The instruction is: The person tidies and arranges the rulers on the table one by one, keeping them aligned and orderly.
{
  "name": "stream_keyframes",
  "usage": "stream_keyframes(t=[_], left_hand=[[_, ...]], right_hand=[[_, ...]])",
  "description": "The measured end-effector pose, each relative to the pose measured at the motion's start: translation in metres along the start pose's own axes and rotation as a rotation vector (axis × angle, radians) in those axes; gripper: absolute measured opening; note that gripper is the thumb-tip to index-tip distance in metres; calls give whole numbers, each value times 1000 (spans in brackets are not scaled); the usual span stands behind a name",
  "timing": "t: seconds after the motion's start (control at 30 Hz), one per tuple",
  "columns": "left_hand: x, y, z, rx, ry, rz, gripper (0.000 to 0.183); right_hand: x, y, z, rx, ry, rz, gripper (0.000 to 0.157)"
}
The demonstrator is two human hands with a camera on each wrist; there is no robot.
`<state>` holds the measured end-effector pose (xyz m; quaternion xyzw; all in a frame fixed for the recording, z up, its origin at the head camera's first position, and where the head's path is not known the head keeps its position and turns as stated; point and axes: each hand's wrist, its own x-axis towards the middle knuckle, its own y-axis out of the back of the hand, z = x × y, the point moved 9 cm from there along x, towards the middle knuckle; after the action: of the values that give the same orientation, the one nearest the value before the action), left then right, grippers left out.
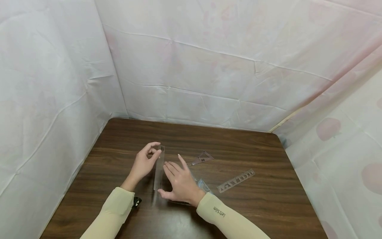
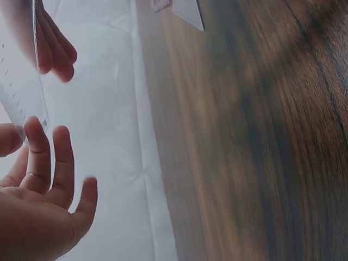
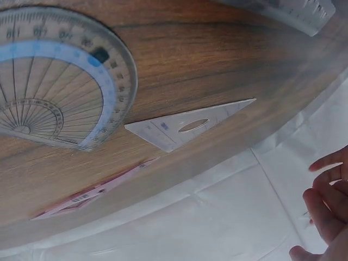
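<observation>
In the head view, find the ruler [image 1: 159, 171] between the hands, over the table [image 1: 247, 156]; do not assume contact with the tabletop. Note the left hand [image 1: 144, 162] pinching the far end, and the right hand [image 1: 180, 182] spread wide beside the near part, with fingers straight and thumb apart; impossible to tell from here about right-hand contact. Locate the stencil [image 1: 235, 181] and pink set square [image 1: 203, 160] lying to the right. In the left wrist view, confirm the pinch by thumb and finger at one end. In the right wrist view, identify the protractor [image 3: 65, 81] and clear set square [image 3: 163, 133], both flat. Treat the step in hand, by judgement, as positioning the ruler. For the next move, probably pinch firmly and steady with the right hand before any release.
</observation>
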<state>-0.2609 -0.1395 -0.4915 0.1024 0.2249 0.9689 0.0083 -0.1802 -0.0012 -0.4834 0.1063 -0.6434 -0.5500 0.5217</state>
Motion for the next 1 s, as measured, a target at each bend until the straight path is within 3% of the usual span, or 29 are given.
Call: stream_keyframes(t=[0.17, 0.53, 1.0], left_hand=[[-2, -1, 5, -59, -8, -2, 45], [-6, -8, 4, -182, 47, -16, 41], [-7, -4, 0, -213, 76, 1, 44]], right_hand=[[1, 2, 6, -5, -31, 37, 79], [8, 11, 21, 11, -106, 85, 78], [10, -3, 33, 162, -189, -92, 98]])
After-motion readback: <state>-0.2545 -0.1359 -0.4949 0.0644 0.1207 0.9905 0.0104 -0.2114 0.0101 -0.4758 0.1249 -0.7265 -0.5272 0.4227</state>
